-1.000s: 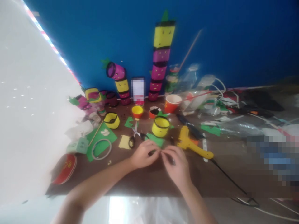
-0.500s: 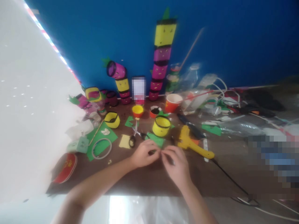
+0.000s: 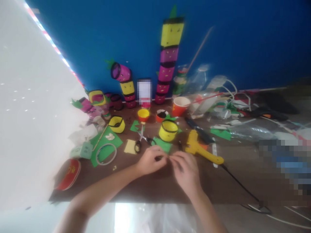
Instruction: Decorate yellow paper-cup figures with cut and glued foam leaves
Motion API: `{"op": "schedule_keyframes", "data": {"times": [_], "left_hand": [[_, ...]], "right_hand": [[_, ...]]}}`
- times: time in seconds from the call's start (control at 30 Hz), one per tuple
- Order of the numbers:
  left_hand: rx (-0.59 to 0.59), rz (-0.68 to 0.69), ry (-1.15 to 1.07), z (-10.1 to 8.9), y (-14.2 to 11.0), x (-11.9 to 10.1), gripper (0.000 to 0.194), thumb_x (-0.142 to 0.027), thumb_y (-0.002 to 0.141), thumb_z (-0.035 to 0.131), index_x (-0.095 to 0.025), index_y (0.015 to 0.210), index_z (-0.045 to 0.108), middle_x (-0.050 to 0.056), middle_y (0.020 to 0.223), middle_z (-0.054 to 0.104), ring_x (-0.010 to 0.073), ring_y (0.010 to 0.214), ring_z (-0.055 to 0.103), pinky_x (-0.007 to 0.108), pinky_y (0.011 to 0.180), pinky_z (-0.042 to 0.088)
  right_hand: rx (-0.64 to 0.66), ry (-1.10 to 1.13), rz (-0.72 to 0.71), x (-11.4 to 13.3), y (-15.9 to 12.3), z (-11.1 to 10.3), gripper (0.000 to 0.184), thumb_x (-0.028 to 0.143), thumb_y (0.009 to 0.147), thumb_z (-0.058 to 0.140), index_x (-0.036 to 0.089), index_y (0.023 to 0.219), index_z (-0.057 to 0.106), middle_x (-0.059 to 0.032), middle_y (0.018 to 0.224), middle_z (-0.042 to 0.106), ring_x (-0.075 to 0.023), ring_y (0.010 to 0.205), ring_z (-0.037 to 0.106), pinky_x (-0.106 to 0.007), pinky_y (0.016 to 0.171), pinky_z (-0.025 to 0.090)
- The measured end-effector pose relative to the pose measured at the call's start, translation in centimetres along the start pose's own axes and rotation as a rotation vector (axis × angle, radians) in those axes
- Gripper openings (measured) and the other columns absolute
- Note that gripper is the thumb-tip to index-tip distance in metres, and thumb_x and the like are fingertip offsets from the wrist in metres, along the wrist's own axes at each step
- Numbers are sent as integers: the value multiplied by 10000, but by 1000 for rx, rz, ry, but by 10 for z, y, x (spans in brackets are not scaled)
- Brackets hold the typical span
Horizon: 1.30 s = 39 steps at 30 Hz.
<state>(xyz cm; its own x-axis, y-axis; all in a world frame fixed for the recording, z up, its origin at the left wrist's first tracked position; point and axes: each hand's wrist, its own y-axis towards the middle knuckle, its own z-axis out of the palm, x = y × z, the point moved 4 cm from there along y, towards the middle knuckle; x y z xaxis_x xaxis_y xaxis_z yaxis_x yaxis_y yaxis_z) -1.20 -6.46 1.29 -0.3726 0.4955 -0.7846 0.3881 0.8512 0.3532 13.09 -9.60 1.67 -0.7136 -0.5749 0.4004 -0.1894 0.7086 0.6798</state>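
Left hand [image 3: 151, 160] and right hand [image 3: 186, 166] meet at fingertips; can't tell if they pinch anything. Flat green paper piece [image 3: 163, 145] lies 12 o'clock of them, part hidden. Yellow, round, paper-like cup [image 3: 167, 134] stands there too, black-rimmed, open-topped.

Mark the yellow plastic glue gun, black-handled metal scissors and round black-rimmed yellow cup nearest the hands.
Yellow plastic glue gun [image 3: 198, 150], head view: mid-body.
Black-handled metal scissors [image 3: 142, 137], head view: near the pivot.
Round black-rimmed yellow cup [image 3: 167, 134], head view: its front wall.
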Motion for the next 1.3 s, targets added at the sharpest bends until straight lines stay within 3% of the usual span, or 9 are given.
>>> {"op": "schedule_keyframes", "data": {"times": [0.3,0.77,1.1,1.3], "left_hand": [[11,2,-1,2,-1,-1,168,-186,797,524,-156,691,652,33,706,610,126,689,548,231,669,438],[-28,-103,-86,3,-3,-1,170,-125,758,525,-145,654,658,14,648,566,111,641,530,210,605,412],[-25,-106,-138,3,-2,-4,139,-190,777,566,-141,806,693,47,743,625,129,697,568,220,620,442],[-56,-97,-143,2,-2,-4,154,-210,795,555,-145,776,693,41,709,614,123,679,554,220,621,437]], "right_hand": [[-3,14,-26,2,1,-2,142,109,784,572,224,859,608,-46,819,615,-186,763,556,-344,704,440],[57,-148,-125,8,1,2,132,107,793,553,208,875,577,-48,824,638,-194,764,553,-336,698,392],[28,40,84,-1,1,5,106,118,823,513,219,845,540,-60,876,563,-201,832,537,-357,749,440],[15,128,164,1,3,2,69,159,826,523,216,835,560,-53,878,565,-195,838,559,-348,751,461]]}}
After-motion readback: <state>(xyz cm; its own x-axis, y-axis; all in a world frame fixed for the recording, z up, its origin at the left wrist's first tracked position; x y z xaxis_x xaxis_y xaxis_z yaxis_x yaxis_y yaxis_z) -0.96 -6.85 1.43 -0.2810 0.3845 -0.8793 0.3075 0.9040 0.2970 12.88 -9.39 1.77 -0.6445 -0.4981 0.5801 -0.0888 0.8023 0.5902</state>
